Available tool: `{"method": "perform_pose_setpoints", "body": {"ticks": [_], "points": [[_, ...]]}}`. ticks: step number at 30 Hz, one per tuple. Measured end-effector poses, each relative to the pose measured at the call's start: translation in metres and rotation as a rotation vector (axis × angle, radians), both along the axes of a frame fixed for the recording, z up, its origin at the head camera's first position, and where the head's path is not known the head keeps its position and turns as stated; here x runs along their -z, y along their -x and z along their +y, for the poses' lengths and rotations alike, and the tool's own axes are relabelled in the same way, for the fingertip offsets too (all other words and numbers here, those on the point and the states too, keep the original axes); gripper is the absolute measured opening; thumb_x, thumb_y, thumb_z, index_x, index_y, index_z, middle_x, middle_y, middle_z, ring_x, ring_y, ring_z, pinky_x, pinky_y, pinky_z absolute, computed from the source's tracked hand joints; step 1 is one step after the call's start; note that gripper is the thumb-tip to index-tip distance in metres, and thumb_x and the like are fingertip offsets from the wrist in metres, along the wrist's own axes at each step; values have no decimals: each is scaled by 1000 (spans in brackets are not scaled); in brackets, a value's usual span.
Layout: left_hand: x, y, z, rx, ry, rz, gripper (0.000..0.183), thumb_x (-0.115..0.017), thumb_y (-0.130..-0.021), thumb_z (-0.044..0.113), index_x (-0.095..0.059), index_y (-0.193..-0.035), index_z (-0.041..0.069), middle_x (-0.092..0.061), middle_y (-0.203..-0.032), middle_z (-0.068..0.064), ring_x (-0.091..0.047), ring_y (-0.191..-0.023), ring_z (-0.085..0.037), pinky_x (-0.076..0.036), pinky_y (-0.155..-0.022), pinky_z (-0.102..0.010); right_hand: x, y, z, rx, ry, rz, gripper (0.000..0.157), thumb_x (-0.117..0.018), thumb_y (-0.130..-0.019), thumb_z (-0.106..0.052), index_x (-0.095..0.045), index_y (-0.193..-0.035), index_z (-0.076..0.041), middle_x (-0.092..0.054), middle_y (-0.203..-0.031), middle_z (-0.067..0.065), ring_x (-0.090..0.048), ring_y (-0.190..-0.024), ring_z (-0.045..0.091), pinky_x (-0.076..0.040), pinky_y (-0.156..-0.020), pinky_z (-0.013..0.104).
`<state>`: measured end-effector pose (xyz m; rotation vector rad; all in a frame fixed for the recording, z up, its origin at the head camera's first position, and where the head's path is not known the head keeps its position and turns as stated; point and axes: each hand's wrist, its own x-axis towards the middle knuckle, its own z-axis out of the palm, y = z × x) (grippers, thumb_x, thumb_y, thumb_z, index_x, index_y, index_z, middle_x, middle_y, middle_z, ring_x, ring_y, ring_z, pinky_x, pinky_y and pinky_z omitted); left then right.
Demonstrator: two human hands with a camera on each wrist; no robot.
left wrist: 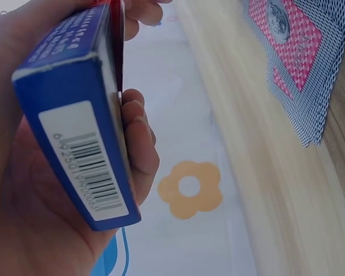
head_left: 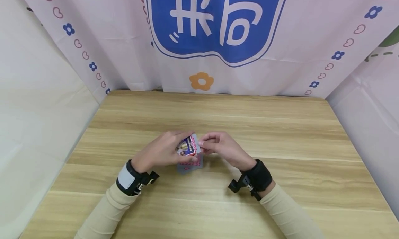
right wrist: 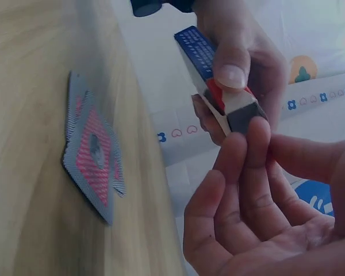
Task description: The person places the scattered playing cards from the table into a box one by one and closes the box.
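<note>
My left hand grips a blue and red playing-card box above the table. Its barcode end faces the left wrist camera. From the other, opened end, playing cards with grey edges and red-patterned backs stick partly out. My right hand pinches those cards at their outer end between thumb and fingertips. Below the box, more playing cards lie face down on the table in a loose, uneven pile. How many cards are inside the box is hidden.
The wooden table spreads out around the hands. A white curtain with a blue emblem and an orange flower hangs along its back edge, with pale sheets at both sides. Each wrist wears a black strap with a small camera.
</note>
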<state>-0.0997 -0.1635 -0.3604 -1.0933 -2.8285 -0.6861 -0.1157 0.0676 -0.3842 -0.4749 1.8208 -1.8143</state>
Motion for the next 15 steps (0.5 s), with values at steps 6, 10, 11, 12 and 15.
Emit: {"method": "perform_pose_setpoints", "body": {"ticks": [6, 10, 11, 12, 15], "points": [[-1, 0, 2, 12, -11, 4, 81, -67, -75, 60, -51, -131, 4, -64, -101, -5, -54, -72, -4, -50, -52, -21, 3, 2, 3, -10, 26, 5, 20, -69, -87, -17, -67, -99, -2, -68, -88, 13, -58, -91, 43, -45, -83, 62], [-1, -1, 4, 14, -16, 5, 81, -68, -74, 60, -51, -132, 5, -64, -99, -4, -54, -69, -2, -48, -49, -19, 6, 2, 0, -24, 21, 9, 22, -72, -84, -20, -67, -97, -3, -69, -88, 12, -59, -88, 38, -45, -82, 61], [-1, -1, 4, 11, -14, 4, 81, -68, -74, 61, -51, -132, 6, -64, -99, -3, -54, -68, -1, -48, -49, -18, 6, 2, 0, -23, 17, 8, 22, -73, -84, -21, -68, -96, -3, -69, -87, 11, -60, -86, 36, -45, -81, 61], [-1, -2, 5, 7, -15, 2, 81, -68, -74, 61, -52, -132, 6, -64, -99, -3, -54, -68, -1, -48, -49, -18, 7, 2, 0, -21, 15, 6, 23, -73, -83, -22, -68, -96, -3, -69, -87, 11, -60, -84, 33, -46, -80, 60], [-1, -2, 6, 3, -16, -6, 81, -68, -74, 61, -52, -132, 7, -65, -100, -3, -54, -67, 0, -48, -48, -17, 8, 2, 0, -16, -4, 2, 25, -74, -82, -24, -68, -95, -4, -69, -85, 11, -61, -80, 28, -46, -80, 60]]}}
